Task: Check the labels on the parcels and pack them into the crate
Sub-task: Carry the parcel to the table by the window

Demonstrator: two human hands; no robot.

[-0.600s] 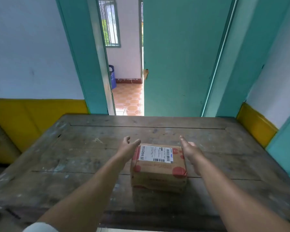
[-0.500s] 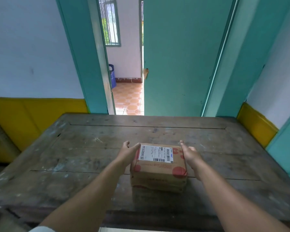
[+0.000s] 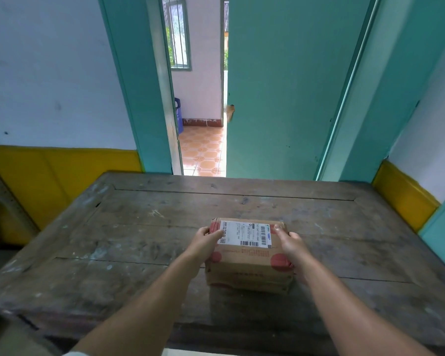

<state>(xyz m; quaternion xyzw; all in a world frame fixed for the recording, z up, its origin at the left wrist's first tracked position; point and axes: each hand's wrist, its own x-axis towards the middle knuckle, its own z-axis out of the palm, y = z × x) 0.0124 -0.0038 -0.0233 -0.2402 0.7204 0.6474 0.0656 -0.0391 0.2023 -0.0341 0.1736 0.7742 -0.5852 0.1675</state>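
Cardboard parcel on the surface: my left grip and right grip clasp its sides, thumbs on top, leaving the label uncovered for reading.

Left hand and right hand grip the labelled cardboard parcel by its sides on the worn wooden table.

The left arm and right arm, both bare, reach forward and converge on the box. The left grip clasps the box's left side, thumb lying across its top and fingers curled at its left edge. The right grip clasps the box's right side, thumb on top near the far corner, fingers mostly hidden down that side.
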